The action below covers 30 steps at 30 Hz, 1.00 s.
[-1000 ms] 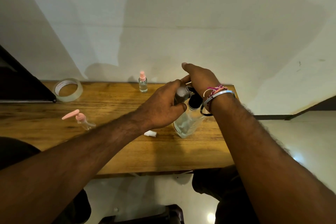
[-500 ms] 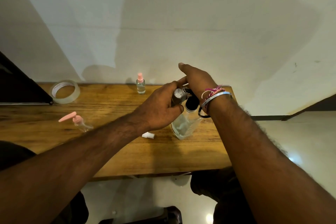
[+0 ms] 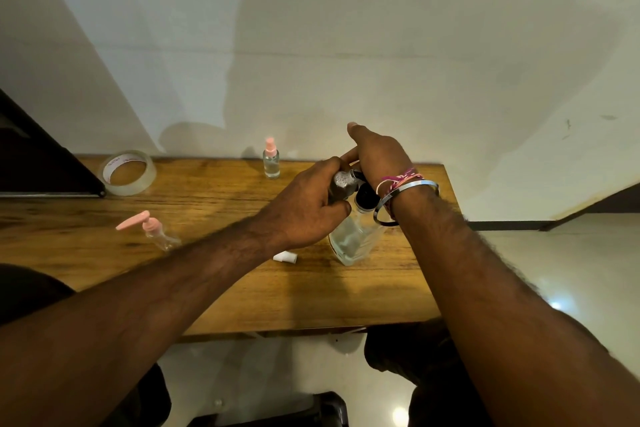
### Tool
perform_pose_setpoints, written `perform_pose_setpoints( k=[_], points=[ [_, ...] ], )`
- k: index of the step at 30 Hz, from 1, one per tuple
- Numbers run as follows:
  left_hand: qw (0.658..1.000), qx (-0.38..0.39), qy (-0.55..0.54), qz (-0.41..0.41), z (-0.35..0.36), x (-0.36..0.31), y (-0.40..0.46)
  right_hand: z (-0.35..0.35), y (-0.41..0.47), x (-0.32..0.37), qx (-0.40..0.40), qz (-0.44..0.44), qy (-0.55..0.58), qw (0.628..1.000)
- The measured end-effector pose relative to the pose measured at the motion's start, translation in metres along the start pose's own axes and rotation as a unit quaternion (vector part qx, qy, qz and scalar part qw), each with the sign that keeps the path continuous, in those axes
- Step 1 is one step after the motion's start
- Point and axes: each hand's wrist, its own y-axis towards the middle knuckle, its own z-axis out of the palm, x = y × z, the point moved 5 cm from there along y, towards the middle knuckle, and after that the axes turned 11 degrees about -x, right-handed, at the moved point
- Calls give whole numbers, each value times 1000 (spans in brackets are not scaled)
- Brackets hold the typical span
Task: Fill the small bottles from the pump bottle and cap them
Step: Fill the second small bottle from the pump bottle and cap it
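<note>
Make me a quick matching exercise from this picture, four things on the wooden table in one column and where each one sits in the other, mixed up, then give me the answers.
Things:
1. tape roll
2. upright spray bottle
3. pink-pump bottle
4. white cap

Places:
A. lying on its side, left part of the table
B. far left corner, by the dark panel
C. under the left forearm, beside the big clear bottle
D. standing at the back edge near the wall

Pairs: 1-B, 2-D, 3-A, 4-C
</note>
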Motion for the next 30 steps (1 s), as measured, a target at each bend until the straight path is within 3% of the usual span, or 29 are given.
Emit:
perform_pose_setpoints(
  k=[4,12,20,30],
  points=[
    [1000,6,-7,-1,1,1,1,-4,-1,0,-41,-17,34,998],
    [999,6,-50,-10,0,6,0,-2,0,5,19,37,82,996],
    [994,-15,-102,-48,-7,27,-4,-17,1,6,12,35,89,995],
    [993,-35,-87,-76,-9,35,-40,-51,-27,-42,-83,56,29,995]
  ],
)
